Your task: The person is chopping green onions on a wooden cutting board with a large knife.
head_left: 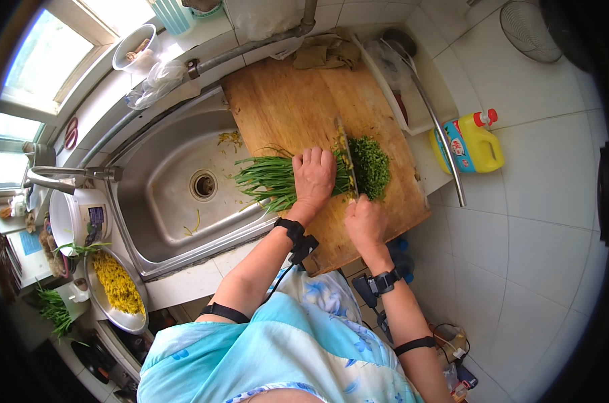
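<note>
On the wooden cutting board (284, 101) lies a bunch of long green chives (261, 178), its leafy ends reaching over the sink's edge. My left hand (314, 176) presses down on the bunch, fingers curled over it. In my right hand (366, 225) is the handle of a kitchen knife (347, 158); its blade stands on edge beside my left hand, with yellow-green bits stuck to it. Just right of the blade is a heap of finely chopped chives (373, 168). The knife's handle is mostly hidden in my fist.
A steel sink (163, 171) lies left of the board, with scraps in it. A metal bowl of chopped yellow food (120, 282) sits at the lower left. At right stand a yellow jug (482, 144) and a white tray (385, 80) with a long metal handle across it.
</note>
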### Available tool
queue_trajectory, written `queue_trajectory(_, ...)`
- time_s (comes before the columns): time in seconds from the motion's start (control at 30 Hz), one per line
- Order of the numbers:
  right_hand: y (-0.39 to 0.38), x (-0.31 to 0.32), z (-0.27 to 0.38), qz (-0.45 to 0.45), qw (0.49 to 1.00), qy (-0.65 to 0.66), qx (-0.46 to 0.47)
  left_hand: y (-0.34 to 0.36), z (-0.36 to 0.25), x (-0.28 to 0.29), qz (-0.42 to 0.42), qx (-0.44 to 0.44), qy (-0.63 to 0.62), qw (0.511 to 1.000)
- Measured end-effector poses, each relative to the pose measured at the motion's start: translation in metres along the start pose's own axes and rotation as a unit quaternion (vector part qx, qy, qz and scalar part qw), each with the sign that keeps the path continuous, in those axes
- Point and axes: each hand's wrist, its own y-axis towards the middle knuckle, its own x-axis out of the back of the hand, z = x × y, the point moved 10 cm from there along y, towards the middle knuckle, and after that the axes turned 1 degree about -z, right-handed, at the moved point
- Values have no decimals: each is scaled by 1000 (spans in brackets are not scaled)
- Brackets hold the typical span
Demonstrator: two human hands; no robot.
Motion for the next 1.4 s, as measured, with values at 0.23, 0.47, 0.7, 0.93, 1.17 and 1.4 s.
queue_trajectory(0.23,-21,45,-3,-49,996,64,42,1,4,-1,-10,-3,1,1000)
queue_trajectory(0.47,-33,31,-16,30,997,59,32,-1,4,-2,-10,5,9,1000)
queue_trajectory(0.7,-8,9,-9,58,997,49,28,-2,5,-3,5,6,-1,1000)
queue_trajectory(0.93,-6,11,-15,-42,995,93,15,-1,1,-6,8,-11,10,1000)
queue_trajectory(1.17,-37,37,-9,16,998,60,33,-4,7,-9,-25,-9,7,1000)
queue_trajectory(1.4,-29,28,-14,66,995,71,22,-3,6,-3,-22,2,12,1000)
